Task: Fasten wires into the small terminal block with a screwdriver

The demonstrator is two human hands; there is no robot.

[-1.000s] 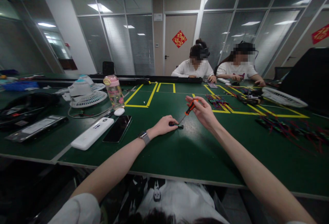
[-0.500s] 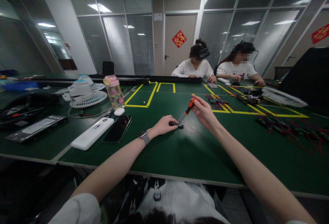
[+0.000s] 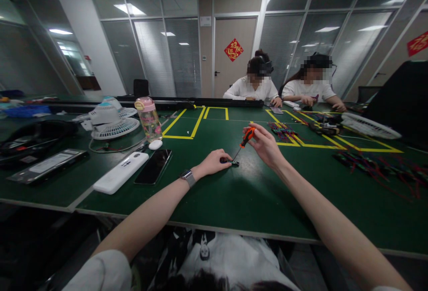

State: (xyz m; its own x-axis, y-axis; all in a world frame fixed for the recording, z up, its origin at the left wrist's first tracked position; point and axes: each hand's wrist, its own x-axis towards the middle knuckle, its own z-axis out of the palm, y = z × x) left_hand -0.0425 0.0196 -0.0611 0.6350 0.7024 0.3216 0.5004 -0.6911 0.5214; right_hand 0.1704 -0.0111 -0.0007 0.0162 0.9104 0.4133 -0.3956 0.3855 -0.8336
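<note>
An orange-and-black screwdriver (image 3: 248, 137) is gripped in my right hand (image 3: 264, 143), its shaft slanting down to the left. The screwdriver's tip meets a small dark-green part, seemingly a terminal block or circuit board (image 3: 235, 163), lying on the green tabletop (image 3: 214, 202). My left hand (image 3: 216, 161) is closed on the left end of that part and holds it against the table. Its fingers cover much of the part, so the exact kind is unclear. A watch is on my left wrist.
Left of my hands lie a black phone (image 3: 153, 167), a white power bank (image 3: 121, 173), a pink-lidded bottle (image 3: 149, 119) and white fans (image 3: 113, 124). To the right are bundles of red and black wired parts (image 3: 381, 166). Two people (image 3: 252, 87) sit across the table.
My right hand's fingers have shifted and spread slightly around the screwdriver's handle. The left hand and the green part have stayed in place.
</note>
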